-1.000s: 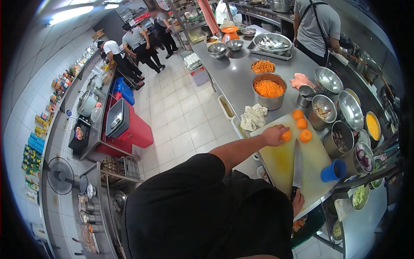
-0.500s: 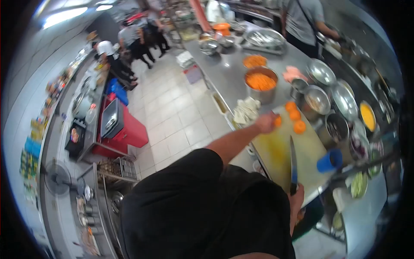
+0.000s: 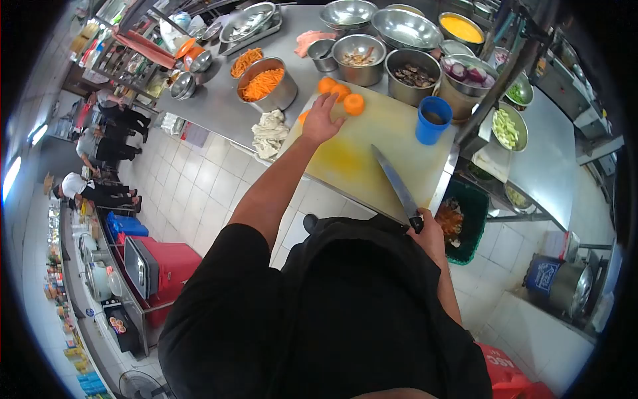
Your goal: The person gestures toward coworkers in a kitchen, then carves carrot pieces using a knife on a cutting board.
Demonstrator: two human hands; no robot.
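My left hand [image 3: 322, 122] is over the far left part of the cutting board [image 3: 399, 161], fingers stretched out and apart. Just beyond its fingertips lie round oranges [image 3: 353, 104], and another orange [image 3: 303, 117] shows partly behind the hand at its left. My right hand [image 3: 428, 233] grips the black handle of a large kitchen knife [image 3: 395, 178] at the board's near right corner. The blade rests on or just above the board, its tip pointing away and to the left. Yellow stains mark the board's middle.
A blue cup [image 3: 432, 122] stands at the board's right. Beyond are a pot of shredded carrot [image 3: 272, 86], a bowl of mushroom-like pieces [image 3: 413, 76] and red onions [image 3: 468, 72]. A white cloth [image 3: 270, 133] lies left; a green bin [image 3: 468, 229] stands below right. People [image 3: 106, 143] work far left.
My view has turned to the right. My left hand, earlier at the orange on the board's left edge, has moved in toward the other oranges with fingers spread. The right hand still holds the knife.
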